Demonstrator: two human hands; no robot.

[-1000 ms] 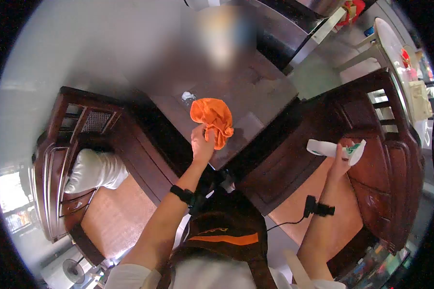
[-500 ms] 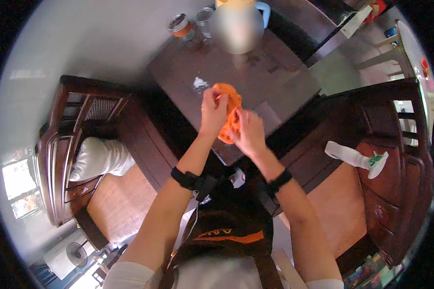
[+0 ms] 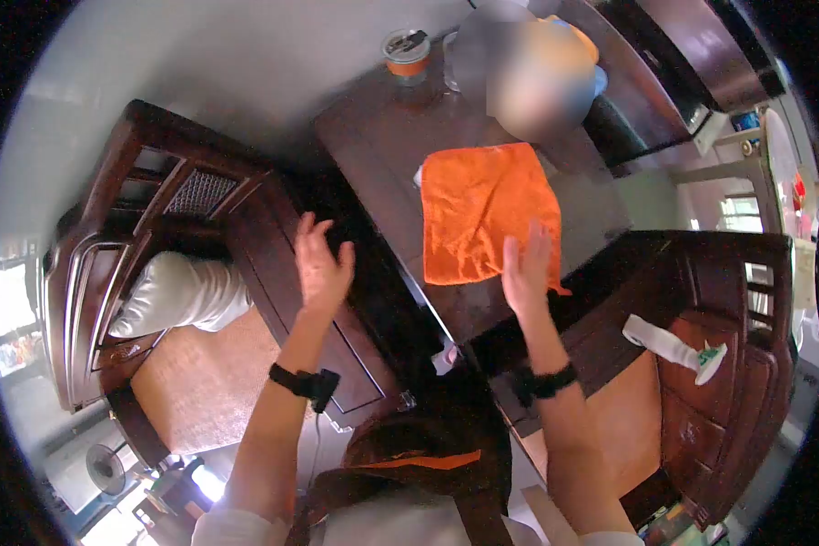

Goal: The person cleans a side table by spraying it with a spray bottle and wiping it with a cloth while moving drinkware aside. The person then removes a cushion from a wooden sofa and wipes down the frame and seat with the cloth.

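Orange cloth [image 3: 482,205], bunched between both hands in the earlier frame, now spread out with creases on the tabletop [image 3: 369,150], one corner reaching the near right edge; the hands have moved apart. Left hand [image 3: 323,273]: grip empty, fingers spread, left of the tabletop. Right hand [image 3: 528,282]: grip open, fingers extended over the cloth's near edge; contact cannot be told. Handling, as judged: light, soft, limp, hardly fragile; best pinched at a near corner or raised fold
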